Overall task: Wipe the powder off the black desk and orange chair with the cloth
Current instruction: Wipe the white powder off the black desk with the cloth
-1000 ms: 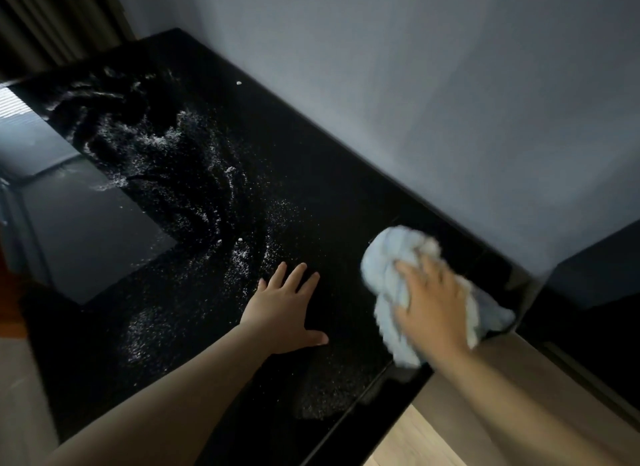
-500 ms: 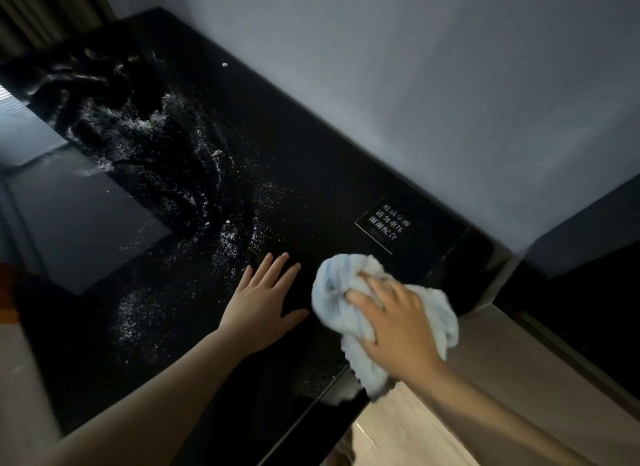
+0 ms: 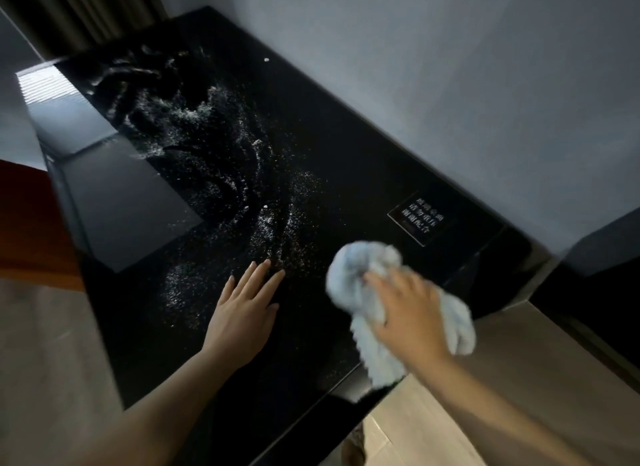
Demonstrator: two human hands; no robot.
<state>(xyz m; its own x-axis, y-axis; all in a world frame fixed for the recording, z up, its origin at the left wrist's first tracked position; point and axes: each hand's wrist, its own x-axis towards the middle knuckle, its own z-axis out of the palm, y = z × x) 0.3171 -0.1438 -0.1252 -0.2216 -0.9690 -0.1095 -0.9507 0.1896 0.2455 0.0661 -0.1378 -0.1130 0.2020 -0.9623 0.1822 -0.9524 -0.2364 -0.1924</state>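
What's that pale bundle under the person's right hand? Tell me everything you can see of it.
It is a cloth, pale blue and fluffy like a towel, bunched into a loose wad rather than folded. It lies on the glossy black desk near its right end, its lower tail reaching the near edge. The right hand lies on top, pressing it down; blur hides whether the fingers grip it. Scattered white powder lies just to its left.

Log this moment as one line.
phase: wiping black desk | left hand: flat on desk beside powder | right hand: holds bunched cloth on desk | powder: spread across desk's middle, unwiped
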